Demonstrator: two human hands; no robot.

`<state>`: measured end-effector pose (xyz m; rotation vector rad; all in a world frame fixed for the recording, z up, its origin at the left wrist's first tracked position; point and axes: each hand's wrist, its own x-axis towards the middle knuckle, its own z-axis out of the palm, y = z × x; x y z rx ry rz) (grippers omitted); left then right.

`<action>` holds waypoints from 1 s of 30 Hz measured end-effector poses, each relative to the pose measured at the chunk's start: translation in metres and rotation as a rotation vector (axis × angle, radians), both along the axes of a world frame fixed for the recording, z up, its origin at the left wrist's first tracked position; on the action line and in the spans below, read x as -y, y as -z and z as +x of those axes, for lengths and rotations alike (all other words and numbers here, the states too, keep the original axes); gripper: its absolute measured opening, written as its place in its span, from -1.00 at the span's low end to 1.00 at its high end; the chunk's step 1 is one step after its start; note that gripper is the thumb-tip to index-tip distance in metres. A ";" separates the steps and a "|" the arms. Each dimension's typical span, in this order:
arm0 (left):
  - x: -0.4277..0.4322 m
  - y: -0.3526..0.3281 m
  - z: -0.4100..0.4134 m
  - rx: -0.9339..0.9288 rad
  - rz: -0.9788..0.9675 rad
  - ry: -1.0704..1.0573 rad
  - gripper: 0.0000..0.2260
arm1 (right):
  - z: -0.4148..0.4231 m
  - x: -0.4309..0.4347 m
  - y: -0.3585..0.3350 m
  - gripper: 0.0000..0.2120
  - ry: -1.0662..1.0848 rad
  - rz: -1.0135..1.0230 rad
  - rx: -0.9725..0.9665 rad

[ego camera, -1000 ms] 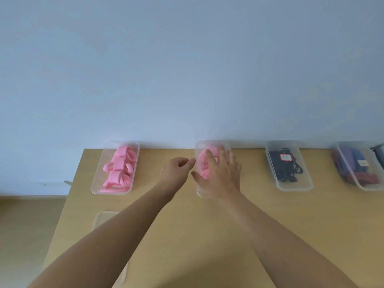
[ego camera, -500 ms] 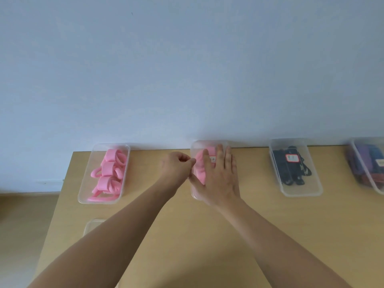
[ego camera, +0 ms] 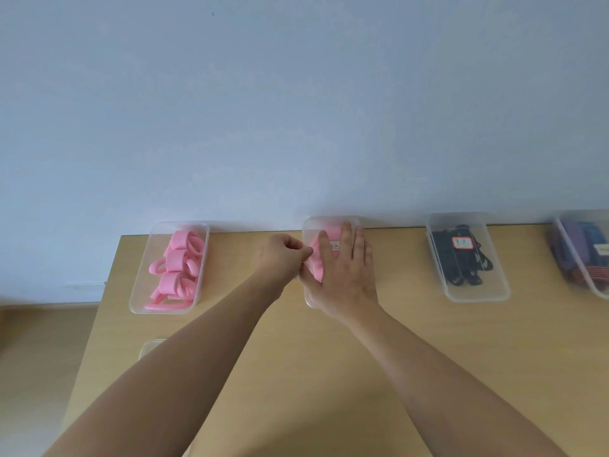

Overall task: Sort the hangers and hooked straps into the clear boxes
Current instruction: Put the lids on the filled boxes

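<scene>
The right hand (ego camera: pixel 342 278) lay flat on the middle box (ego camera: pixel 309 227), fingers straight, over the pink straps (ego camera: pixel 331 231) inside. The left hand (ego camera: pixel 280 258) curled at its left rim; what it pinched was unclear. The straps looked soft and light, best pinched by a loop.

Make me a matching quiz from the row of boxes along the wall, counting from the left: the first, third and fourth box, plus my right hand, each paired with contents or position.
Column one:
1. first box
2. third box
3. fourth box
4. right hand

Column two:
A. black straps inside
B. lies flat on the second box
C. pink pieces inside
D. purple and blue straps inside

Pairs: 1-C, 2-A, 3-D, 4-B.
</scene>
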<state>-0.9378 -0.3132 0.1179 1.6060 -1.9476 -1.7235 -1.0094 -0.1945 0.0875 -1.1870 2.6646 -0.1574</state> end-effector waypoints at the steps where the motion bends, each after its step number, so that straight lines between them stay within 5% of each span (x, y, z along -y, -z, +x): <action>1: 0.000 0.000 0.002 0.010 -0.027 0.021 -0.91 | 0.002 -0.003 0.000 -0.16 -0.006 0.006 0.010; 8: -0.007 -0.002 0.004 0.005 -0.261 0.298 -0.34 | -0.002 -0.017 -0.007 -0.09 -0.081 -0.012 0.064; 30: 0.001 -0.006 0.002 0.049 -0.199 0.366 -0.37 | 0.027 -0.030 0.008 -0.07 -0.093 -0.050 -0.058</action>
